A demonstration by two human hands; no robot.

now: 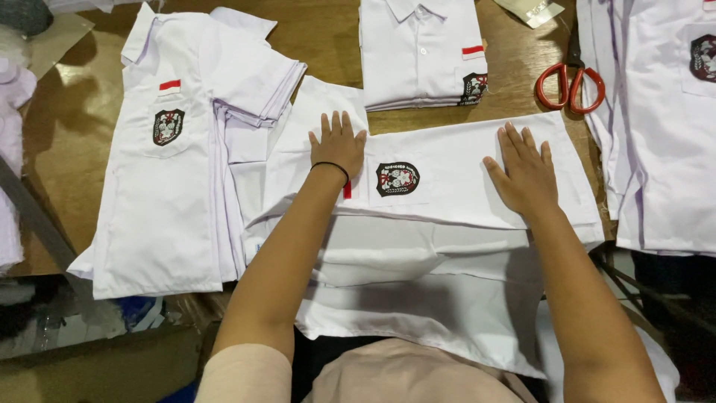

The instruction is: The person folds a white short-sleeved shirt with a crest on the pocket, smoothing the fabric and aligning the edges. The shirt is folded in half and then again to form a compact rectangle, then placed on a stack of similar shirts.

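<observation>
- Two hands lay flat on cloth: the left hand [339, 145] and the right hand [526, 175].
- One black band [330, 166] circled the left wrist.
- Four dark round badges showed on white shirts: one on the shirt under the hands [397, 179], one on the shirt stack at left [168, 126], one on the folded shirt at the top [473, 87], one at the right edge [703, 57] (partly cut off).
- One pair of red-handled scissors [570, 83] lay on the table.

Right shirt stack [664, 134] edge-cropped
</observation>
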